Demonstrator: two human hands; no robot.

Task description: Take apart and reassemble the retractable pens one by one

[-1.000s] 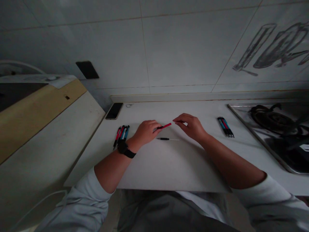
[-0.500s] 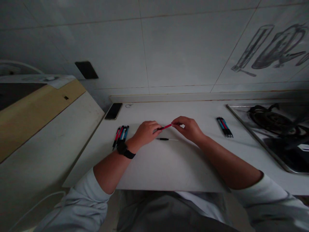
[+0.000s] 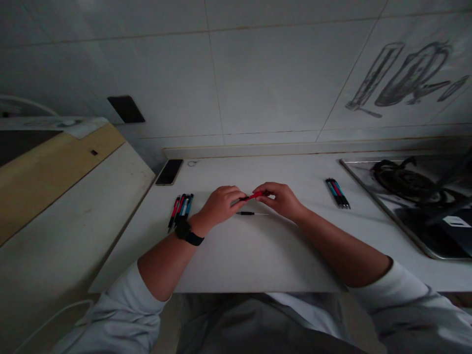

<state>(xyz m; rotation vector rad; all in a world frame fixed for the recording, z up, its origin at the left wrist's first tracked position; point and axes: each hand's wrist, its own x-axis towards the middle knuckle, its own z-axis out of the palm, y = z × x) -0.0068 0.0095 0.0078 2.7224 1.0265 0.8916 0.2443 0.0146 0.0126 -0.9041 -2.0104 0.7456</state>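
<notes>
My left hand (image 3: 220, 205) is closed round the black end of a red pen barrel (image 3: 251, 196), held just above the white counter (image 3: 258, 250). My right hand (image 3: 279, 199) pinches the barrel's other end, so both hands meet on it. A thin black-and-silver pen refill (image 3: 251, 213) lies flat on the counter just below the hands. A black watch (image 3: 186, 231) sits on my left wrist.
Several red, blue and black pens (image 3: 180, 207) lie in a bunch left of my left hand. Another small bunch of pens (image 3: 338, 192) lies to the right. A dark phone (image 3: 169, 171) rests at the back left. A gas stove (image 3: 416, 196) takes up the right side.
My right hand has moved left until its fingers closed on the free end of the red barrel. The left hand has kept its grip, and the refill has stayed on the counter.
</notes>
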